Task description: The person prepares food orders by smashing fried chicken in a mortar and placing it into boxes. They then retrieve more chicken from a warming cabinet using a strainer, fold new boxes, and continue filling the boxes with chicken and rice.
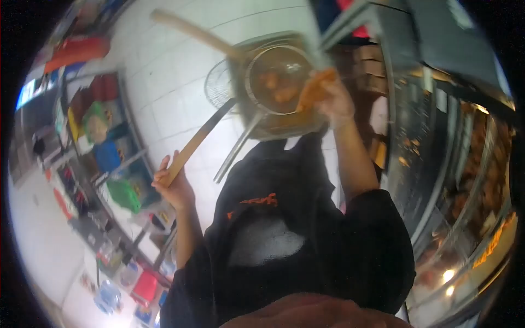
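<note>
My left hand [174,186] grips the wooden handle [188,154] of a wire skimmer. Its dark metal shank runs up toward a mesh bowl [219,86] at the left edge of a square basin [276,131]. Over the basin rests a round metal strainer [248,82] with a long metal handle [239,146]; brown fried pieces [284,94] show inside its rim. My right hand [338,104] is closed on a limp-looking orange-brown piece [316,90] at the strainer's right rim; blur leaves me unable to tell whether it is cloth or food.
A second wooden handle [191,31] sticks out from the basin's upper left over the white tiled floor [164,93]. Shelving with bags and boxes [106,156] stands at left. To the right are a metal counter with crumbs [407,153] and a lit display case of brown food [478,164].
</note>
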A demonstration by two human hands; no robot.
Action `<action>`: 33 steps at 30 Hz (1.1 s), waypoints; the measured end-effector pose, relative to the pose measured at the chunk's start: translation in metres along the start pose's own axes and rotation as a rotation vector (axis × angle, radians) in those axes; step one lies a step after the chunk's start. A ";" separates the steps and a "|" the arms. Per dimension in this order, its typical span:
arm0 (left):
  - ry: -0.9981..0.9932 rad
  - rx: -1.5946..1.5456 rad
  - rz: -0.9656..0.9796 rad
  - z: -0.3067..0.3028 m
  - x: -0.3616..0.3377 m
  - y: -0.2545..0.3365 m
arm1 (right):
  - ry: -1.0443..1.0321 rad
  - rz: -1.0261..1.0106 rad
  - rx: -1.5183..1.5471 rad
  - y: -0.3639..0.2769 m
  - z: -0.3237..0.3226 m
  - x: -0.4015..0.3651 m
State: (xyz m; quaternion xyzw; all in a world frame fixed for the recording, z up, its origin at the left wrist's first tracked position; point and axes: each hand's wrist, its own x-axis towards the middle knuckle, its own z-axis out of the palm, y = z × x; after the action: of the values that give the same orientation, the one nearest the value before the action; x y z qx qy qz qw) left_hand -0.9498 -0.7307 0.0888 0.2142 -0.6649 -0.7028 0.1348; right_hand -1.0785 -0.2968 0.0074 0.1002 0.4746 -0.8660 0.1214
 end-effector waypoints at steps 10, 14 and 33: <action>-0.184 -0.147 0.068 0.039 0.014 0.025 | 0.013 -0.897 0.725 -0.305 0.047 -0.196; -0.289 0.136 0.171 0.046 0.019 0.036 | 0.576 -1.346 0.453 -0.387 0.075 -0.277; -0.243 1.048 0.322 0.073 0.012 0.039 | 1.422 -0.984 -1.867 -0.333 0.030 -0.283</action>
State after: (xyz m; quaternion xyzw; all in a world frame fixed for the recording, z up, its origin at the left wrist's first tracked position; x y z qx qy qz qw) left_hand -0.9993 -0.6752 0.1283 0.0655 -0.9602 -0.2688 0.0384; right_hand -0.9129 -0.1163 0.3708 0.2315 0.8486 0.0869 -0.4678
